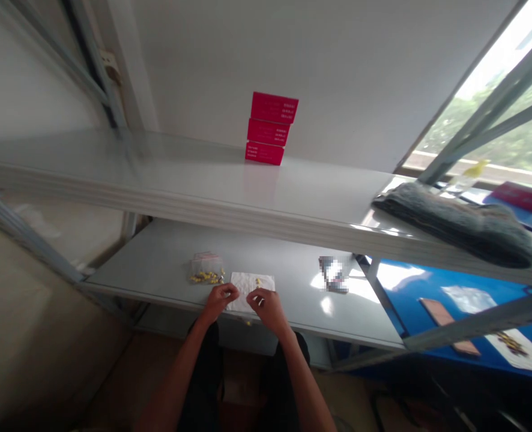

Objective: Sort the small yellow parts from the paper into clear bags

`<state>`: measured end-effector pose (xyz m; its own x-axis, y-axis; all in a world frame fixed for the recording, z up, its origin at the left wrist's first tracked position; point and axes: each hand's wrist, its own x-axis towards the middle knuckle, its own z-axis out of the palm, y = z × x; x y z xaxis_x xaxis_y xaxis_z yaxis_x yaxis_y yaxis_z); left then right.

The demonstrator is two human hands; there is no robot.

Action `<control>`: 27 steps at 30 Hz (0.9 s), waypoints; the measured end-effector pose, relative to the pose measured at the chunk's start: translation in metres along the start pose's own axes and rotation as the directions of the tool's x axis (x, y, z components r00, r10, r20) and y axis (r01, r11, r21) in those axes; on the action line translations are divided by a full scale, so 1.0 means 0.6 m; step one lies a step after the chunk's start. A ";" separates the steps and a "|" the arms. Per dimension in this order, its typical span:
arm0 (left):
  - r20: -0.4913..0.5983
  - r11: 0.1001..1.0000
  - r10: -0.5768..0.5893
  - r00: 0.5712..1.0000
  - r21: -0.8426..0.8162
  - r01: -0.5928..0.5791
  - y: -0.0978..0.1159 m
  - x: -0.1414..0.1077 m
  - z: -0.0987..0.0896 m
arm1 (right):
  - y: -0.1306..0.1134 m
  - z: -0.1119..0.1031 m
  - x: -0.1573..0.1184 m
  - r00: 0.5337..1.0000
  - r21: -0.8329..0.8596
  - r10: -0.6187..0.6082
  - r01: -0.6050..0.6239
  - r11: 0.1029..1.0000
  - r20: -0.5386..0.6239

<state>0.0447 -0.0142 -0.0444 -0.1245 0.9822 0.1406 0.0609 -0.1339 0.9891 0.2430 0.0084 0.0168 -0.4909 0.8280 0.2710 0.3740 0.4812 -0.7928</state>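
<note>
Both hands are over a white cloth or paper sheet [252,281] at the front of the lower shelf. My left hand [221,298] is at its left edge, thumb and fingers pinched together. On the right side of the sheet, my right hand [266,305] has its thumb and fingertips drawn together, a short gap from the left. Whatever either hand pinches is too small to make out. Just beyond my right hand lie small yellow pieces [258,282] on the sheet. Left of the sheet is a clear plastic bag [206,264] with several small yellow-and-dark pieces [207,277].
An upper shelf [194,186] crosses above my hands, carrying three stacked red boxes [268,129] and a grey fuzzy roll [455,219]. A blurred-out object [334,275] lies on the lower shelf at right. Beyond the frame post is a blue table [399,279] with a brown slab [446,324].
</note>
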 end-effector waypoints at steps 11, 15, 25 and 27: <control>-0.081 0.997 -0.032 0.996 0.065 0.038 -0.008 0.004 0.010 | 0.086 -0.005 0.005 0.953 -0.105 0.173 -0.204 0.973 -0.247; -0.048 0.989 -0.016 0.999 0.147 0.023 -0.009 0.004 0.010 | 0.107 0.001 0.016 0.966 -0.347 0.125 -0.201 0.916 -0.228; -0.026 0.978 0.052 0.998 0.204 -0.046 -0.007 0.002 0.012 | 0.108 0.015 0.033 0.991 -0.338 0.044 -0.085 0.937 -0.128; -0.034 0.978 0.059 0.998 0.201 -0.051 -0.010 0.002 0.012 | 0.104 0.013 0.029 0.994 -0.307 0.014 -0.047 0.950 -0.109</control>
<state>0.0514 -0.0110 -0.0502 -0.1546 0.9676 0.1997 0.2647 -0.1542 0.9519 0.2517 0.0503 -0.0320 -0.3973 0.8611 0.3173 0.6205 0.5068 -0.5984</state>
